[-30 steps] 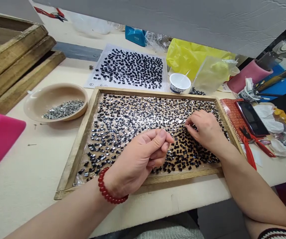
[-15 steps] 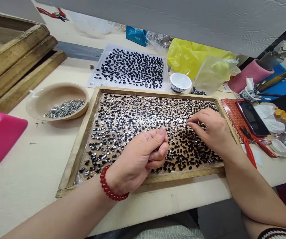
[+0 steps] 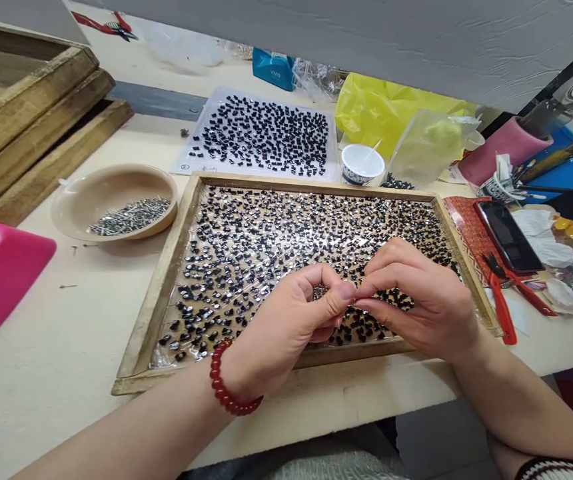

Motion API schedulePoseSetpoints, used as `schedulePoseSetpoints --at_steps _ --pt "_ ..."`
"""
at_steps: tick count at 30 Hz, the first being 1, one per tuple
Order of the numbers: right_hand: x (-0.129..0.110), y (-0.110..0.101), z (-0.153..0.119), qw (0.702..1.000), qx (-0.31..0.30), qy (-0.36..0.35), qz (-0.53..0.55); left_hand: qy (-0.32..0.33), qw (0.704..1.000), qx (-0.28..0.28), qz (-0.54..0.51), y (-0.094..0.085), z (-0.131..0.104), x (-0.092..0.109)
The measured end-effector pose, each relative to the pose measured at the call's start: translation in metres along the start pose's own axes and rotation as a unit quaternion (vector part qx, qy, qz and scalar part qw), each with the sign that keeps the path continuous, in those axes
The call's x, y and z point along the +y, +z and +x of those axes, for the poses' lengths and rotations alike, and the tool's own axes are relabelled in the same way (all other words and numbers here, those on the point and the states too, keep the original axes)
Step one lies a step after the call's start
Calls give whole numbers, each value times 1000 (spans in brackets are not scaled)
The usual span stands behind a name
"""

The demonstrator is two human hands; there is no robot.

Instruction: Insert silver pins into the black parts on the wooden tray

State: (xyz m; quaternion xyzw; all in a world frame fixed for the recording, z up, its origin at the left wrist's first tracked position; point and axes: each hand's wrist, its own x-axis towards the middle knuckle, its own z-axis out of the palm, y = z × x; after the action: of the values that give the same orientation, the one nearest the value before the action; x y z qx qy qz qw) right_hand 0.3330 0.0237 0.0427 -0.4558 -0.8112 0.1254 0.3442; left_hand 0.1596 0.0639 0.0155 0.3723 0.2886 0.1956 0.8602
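Both hands meet over a wooden-framed tray (image 3: 151,300) covered with many small shiny black pieces (image 3: 246,267). My left hand (image 3: 296,317), with a red bead bracelet (image 3: 224,380) at its wrist, is closed, thumb pressed against the bent fingers. My right hand (image 3: 416,300) pinches thumb and forefinger together right at the left thumb's tip. Whatever lies between the fingertips is too small and hidden to make out. Behind the tray, a white sheet (image 3: 186,160) carries rows of similar black pieces.
A beige bowl (image 3: 76,207) of metal pins stands left of the tray, near a pink container (image 3: 6,277) and stacked wooden frames (image 3: 36,100). A small white cup (image 3: 361,163) is behind. Red-handled pliers (image 3: 504,310) and a phone (image 3: 509,237) lie to the right.
My right hand has come left and toward me from over the tray's right part, and its fingertips now meet my left hand's. The left hand has shifted slightly right.
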Motion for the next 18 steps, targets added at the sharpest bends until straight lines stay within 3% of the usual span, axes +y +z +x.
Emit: schedulePoseSetpoints --at_steps 9,18 --pt "-3 5 -2 999 40 0 -15 61 996 34 61 -1 0 1" --pt "-2 5 -3 999 30 17 -14 24 999 21 38 0 0 1"
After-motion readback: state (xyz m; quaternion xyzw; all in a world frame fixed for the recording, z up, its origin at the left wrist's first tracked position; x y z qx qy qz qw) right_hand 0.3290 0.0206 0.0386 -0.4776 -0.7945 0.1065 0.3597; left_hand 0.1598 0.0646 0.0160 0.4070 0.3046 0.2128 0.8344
